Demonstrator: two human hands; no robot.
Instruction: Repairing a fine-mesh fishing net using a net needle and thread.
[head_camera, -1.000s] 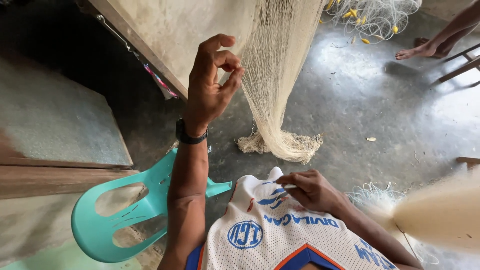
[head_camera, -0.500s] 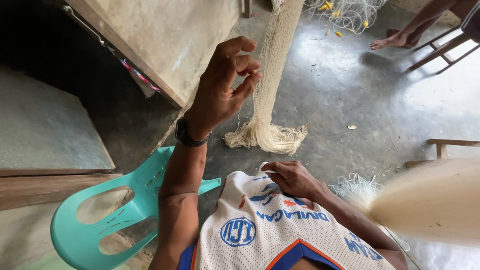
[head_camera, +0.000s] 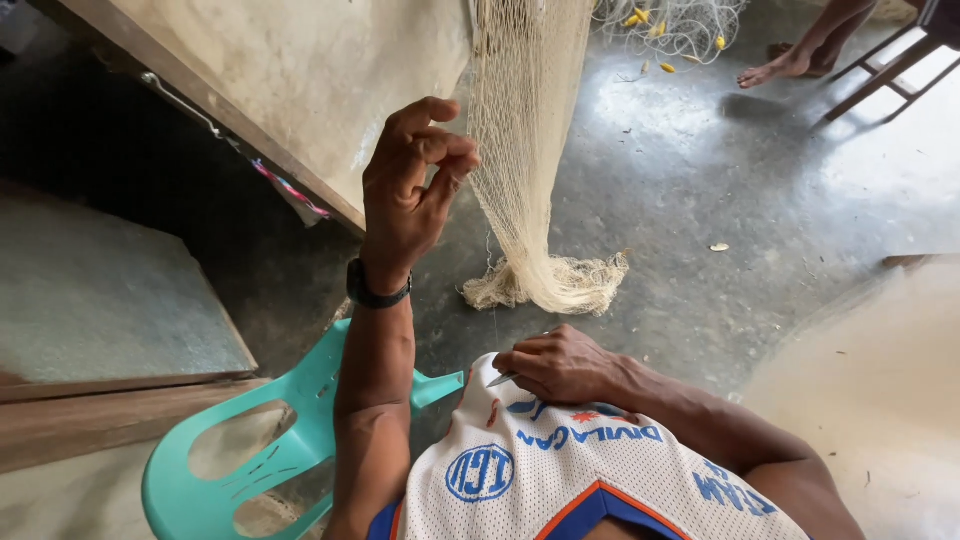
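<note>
A pale cream fishing net (head_camera: 530, 150) hangs down from the top of the view and bunches on the concrete floor. My left hand (head_camera: 410, 190) is raised beside it, thumb and fingers pinched on the net's left edge; a dark watch sits on that wrist. My right hand (head_camera: 555, 365) rests low against my white mesh jersey (head_camera: 560, 470), closed around a small slim tool whose tip pokes out to the left. A thin line seems to run from the net down toward that hand.
A teal plastic chair (head_camera: 250, 440) stands at my lower left. A wooden-edged wall panel (head_camera: 260, 70) leans behind the net. Another net with yellow floats (head_camera: 670, 25) lies at the top. Another person's bare foot (head_camera: 770, 68) and wooden chair legs (head_camera: 880, 70) are at top right.
The view has swung so the net and my left hand sit more central. My left hand stays pinched on the net; my right hand stays low at my jersey.
</note>
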